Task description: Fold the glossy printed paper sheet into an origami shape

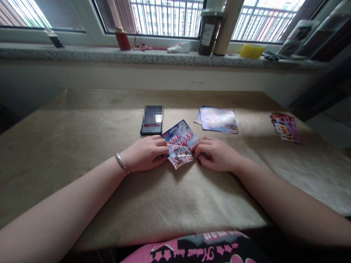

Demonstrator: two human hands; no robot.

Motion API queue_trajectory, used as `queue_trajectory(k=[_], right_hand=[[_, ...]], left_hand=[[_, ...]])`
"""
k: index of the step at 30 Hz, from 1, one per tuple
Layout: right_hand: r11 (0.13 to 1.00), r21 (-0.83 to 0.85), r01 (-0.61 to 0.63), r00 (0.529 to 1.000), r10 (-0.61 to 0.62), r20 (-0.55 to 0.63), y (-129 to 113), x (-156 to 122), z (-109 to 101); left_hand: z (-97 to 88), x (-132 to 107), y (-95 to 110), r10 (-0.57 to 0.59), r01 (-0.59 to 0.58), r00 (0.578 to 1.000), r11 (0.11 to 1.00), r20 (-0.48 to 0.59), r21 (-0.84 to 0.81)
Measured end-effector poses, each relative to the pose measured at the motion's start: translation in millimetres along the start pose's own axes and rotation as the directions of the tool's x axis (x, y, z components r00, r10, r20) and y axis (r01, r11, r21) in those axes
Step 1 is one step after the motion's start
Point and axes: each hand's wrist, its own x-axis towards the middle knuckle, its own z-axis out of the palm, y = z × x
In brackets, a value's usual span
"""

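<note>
A printed flyer (pixel 181 140) in blue, red and white lies turned cornerwise on the table, its near part creased and bent up. My left hand (pixel 149 151), with a silver bangle at the wrist, pinches its left corner. At the right corner, my right hand (pixel 214 152) grips the same flyer, fingers curled in. Just beyond my left hand rests a dark phone (pixel 151 126), its screen partly blurred. Several light blue and purple flyers (pixel 219 118) lie in a loose stack past my right hand.
Reddish-purple printed papers (pixel 285 127) lie fanned near the right side of the tan-covered table (pixel 68 160). On the stone windowsill (pixel 95 54) stand a red lighter-like object (pixel 122 39), a dark lidded jar (pixel 210 33) and a yellow block (pixel 252 51).
</note>
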Motion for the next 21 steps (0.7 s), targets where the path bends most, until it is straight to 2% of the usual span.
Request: queue_trajectory(k=[5, 9, 12, 17, 21], right_hand=[[0.998, -0.036, 0.054, 0.998, -0.054, 0.019, -2, -1, -1], [0.998, -0.044, 0.042, 0.999, -0.042, 0.0, 0, -1, 3], [1.0, -0.019, -0.003, 1.0, 0.002, -0.031, 1, 1, 7], [0.979, 0.114, -0.167, 0.981, 0.177, -0.086, 2, 7, 12], [0.984, 0.109, -0.144, 0.984, 0.154, -0.088, 2, 9, 13]], left_hand=[[-1.6, 1, 0, 0.034, -0.035, 0.999, 0.999, -0.022, -0.027], [-0.8, 1, -1, 0.035, -0.036, 0.999, 0.999, -0.018, -0.018], [0.4, 1, 1, -0.012, 0.012, 1.0, 1.0, 0.009, 0.026], [-0.6, 2, 9, -0.107, 0.106, 0.994, 0.993, 0.014, 0.046], [-0.5, 6, 15, -0.2, 0.201, 0.979, 0.978, 0.029, -0.06]])
